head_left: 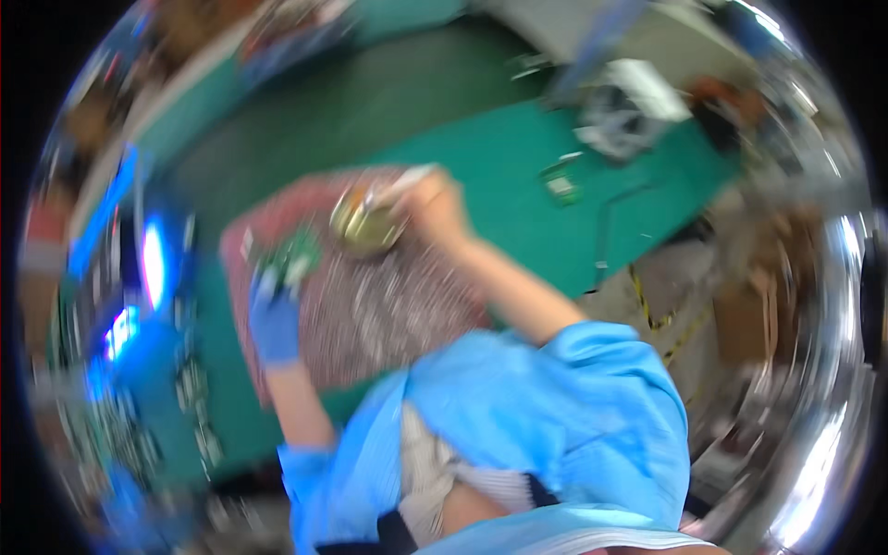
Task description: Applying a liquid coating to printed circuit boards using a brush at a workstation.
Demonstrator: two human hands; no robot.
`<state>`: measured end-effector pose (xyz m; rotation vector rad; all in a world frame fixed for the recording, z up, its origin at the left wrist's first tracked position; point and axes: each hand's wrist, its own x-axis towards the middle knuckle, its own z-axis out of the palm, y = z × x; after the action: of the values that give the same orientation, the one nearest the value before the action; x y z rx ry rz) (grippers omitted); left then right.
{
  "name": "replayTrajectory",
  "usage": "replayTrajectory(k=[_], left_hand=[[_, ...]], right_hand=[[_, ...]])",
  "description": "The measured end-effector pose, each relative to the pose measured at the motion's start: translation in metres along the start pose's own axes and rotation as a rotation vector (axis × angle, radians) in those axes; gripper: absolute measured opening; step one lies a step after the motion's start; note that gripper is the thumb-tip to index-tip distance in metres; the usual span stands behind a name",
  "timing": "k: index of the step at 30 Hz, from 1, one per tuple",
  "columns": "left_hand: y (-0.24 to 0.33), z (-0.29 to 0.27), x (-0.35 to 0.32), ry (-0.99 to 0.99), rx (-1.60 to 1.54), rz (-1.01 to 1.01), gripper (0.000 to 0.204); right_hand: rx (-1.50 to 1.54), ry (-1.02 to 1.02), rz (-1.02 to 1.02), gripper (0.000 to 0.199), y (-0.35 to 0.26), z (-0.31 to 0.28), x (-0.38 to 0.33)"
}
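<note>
My left hand (276, 319), in a blue glove, is closed on the near edge of a small green circuit board (298, 257) with pale parts on it. My bare right hand (435, 211) is closed at the right side of a round, gold-coloured tin (363, 229). A pale, slim thing (413, 178) shows at its fingers, too smeared by motion to name. Whether the right hand touches the tin, I cannot tell. Under both hands lies a sheet of pinkish bubble wrap (388, 310).
The wrap lies on a green work mat (481, 153). Toward the back right are a white and grey device (622, 116), another small green board (561, 185) and a thin dark cable (606, 217). Rows of boards (196, 407) line the left, near a bright blue light (153, 264).
</note>
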<state>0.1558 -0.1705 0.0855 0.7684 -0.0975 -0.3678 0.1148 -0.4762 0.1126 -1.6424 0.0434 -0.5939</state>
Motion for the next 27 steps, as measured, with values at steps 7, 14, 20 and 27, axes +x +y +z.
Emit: replayTrajectory(k=[7, 14, 20, 27], left_hand=[[0.011, -0.016, -0.016, 0.343, 0.141, -0.064, 0.031], [0.005, -0.014, -0.002, 0.379, 0.130, -0.040, 0.032], [0.000, -0.001, 0.009, 0.275, 0.154, -0.056, 0.041], [0.001, 0.005, 0.025, 0.238, 0.245, -0.079, 0.039]], right_hand=[[0.024, -0.030, 0.364, 0.017, 0.010, 0.018, 0.008], [-0.405, -0.210, 0.256, 0.018, 0.036, 0.010, 0.012], [-0.355, -0.218, 0.239, 0.021, 0.035, 0.007, 0.014], [-0.229, -0.154, 0.281, 0.018, 0.001, -0.033, 0.034]])
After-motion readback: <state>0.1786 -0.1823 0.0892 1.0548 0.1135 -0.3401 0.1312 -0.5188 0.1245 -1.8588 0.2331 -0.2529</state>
